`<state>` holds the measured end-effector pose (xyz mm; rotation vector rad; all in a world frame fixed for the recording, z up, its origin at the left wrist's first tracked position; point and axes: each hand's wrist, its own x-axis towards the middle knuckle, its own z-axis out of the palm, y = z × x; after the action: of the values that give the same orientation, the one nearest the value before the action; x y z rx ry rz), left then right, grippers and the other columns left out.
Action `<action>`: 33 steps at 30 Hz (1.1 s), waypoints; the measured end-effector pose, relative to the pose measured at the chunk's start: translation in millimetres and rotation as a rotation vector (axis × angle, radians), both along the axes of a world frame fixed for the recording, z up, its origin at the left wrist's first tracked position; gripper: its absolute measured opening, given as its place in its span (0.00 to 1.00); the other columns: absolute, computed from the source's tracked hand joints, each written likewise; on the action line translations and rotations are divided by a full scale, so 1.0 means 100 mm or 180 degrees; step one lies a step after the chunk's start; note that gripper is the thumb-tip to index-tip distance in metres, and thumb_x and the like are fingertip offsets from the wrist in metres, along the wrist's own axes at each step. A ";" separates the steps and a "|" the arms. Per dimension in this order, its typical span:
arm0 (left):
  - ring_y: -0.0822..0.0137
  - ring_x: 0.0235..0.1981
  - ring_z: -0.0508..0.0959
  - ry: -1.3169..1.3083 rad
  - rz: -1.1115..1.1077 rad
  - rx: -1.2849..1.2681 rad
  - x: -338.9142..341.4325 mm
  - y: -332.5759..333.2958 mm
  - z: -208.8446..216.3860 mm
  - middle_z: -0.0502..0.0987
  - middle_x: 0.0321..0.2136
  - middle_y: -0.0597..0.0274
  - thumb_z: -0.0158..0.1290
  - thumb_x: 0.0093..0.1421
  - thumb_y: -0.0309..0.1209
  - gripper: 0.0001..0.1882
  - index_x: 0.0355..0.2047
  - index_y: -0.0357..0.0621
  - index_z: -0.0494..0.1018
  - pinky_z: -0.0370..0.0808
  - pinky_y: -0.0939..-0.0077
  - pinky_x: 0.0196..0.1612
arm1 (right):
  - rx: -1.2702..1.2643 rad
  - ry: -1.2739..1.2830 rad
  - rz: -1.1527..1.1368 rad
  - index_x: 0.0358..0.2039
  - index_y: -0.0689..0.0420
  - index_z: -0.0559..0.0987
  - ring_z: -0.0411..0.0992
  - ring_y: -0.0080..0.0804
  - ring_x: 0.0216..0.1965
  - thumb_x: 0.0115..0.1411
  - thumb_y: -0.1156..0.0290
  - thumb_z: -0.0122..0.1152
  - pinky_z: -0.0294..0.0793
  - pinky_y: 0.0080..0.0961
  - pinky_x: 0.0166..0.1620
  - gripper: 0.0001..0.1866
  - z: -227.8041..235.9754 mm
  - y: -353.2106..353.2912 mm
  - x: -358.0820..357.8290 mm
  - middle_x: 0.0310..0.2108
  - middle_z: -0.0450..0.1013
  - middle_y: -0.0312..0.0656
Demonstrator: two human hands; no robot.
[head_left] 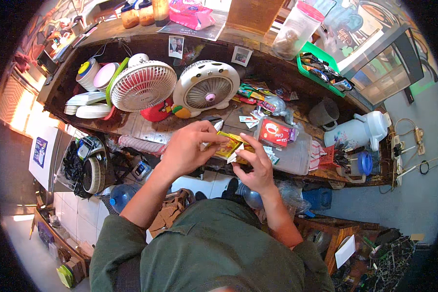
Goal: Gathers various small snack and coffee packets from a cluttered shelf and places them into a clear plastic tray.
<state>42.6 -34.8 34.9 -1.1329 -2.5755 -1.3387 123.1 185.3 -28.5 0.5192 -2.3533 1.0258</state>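
In front of the animal-faced fan (207, 90), the step in hand seems to be opening a yellow sachet (228, 147); the next move probably calls for a firm pinch from both hands. The left hand (194, 146), front-left of this fan, is curled and appears to pinch the sachet's left side. The right hand (256, 169), to the fan's front-right, is loosely bent, its fingertips at the sachet's right side; whether the thumb closes there, I cannot tell
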 end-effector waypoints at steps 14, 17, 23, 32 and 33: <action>0.71 0.34 0.77 -0.0844 0.0343 0.0445 0.01 0.18 -0.21 0.77 0.36 0.64 0.70 0.48 0.31 0.29 0.47 0.43 0.68 0.74 0.74 0.32 | -0.0191 -0.0001 0.0187 0.46 0.50 0.75 0.74 0.51 0.54 0.41 0.80 0.73 0.78 0.37 0.53 0.29 0.01 -0.03 0.07 0.60 0.68 0.47; 0.73 0.31 0.77 -0.1275 0.0284 0.0328 0.03 0.22 -0.19 0.78 0.38 0.63 0.70 0.49 0.31 0.27 0.47 0.42 0.69 0.74 0.78 0.29 | -0.0285 -0.0019 0.0206 0.47 0.50 0.74 0.73 0.51 0.55 0.41 0.80 0.73 0.78 0.37 0.54 0.30 -0.02 -0.02 0.11 0.61 0.67 0.49; 0.77 0.29 0.76 -0.1726 -0.0199 0.0619 -0.05 0.21 -0.33 0.78 0.38 0.64 0.66 0.53 0.28 0.23 0.48 0.40 0.71 0.74 0.80 0.30 | -0.0377 -0.0089 0.0149 0.48 0.51 0.73 0.72 0.51 0.58 0.42 0.79 0.74 0.76 0.38 0.56 0.30 -0.04 0.04 0.16 0.61 0.67 0.51; 0.64 0.28 0.81 -0.1129 -0.0081 -0.0044 -0.05 0.43 -0.48 0.82 0.36 0.53 0.65 0.48 0.33 0.18 0.40 0.43 0.77 0.76 0.69 0.33 | -0.0404 -0.0170 0.0283 0.47 0.52 0.74 0.73 0.49 0.55 0.42 0.80 0.74 0.75 0.37 0.56 0.29 -0.06 0.12 0.15 0.60 0.67 0.51; 0.63 0.28 0.81 -0.0824 -0.0041 -0.0147 -0.05 0.47 -0.49 0.82 0.36 0.53 0.66 0.48 0.33 0.19 0.40 0.44 0.77 0.76 0.69 0.34 | -0.0411 -0.0200 0.0262 0.46 0.51 0.75 0.74 0.48 0.54 0.43 0.79 0.74 0.77 0.35 0.55 0.28 -0.06 0.14 0.15 0.61 0.67 0.48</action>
<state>37.3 12.2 -13.7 -1.0469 -2.7930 -1.5298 137.9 199.5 -34.3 0.5454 -2.3173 1.2392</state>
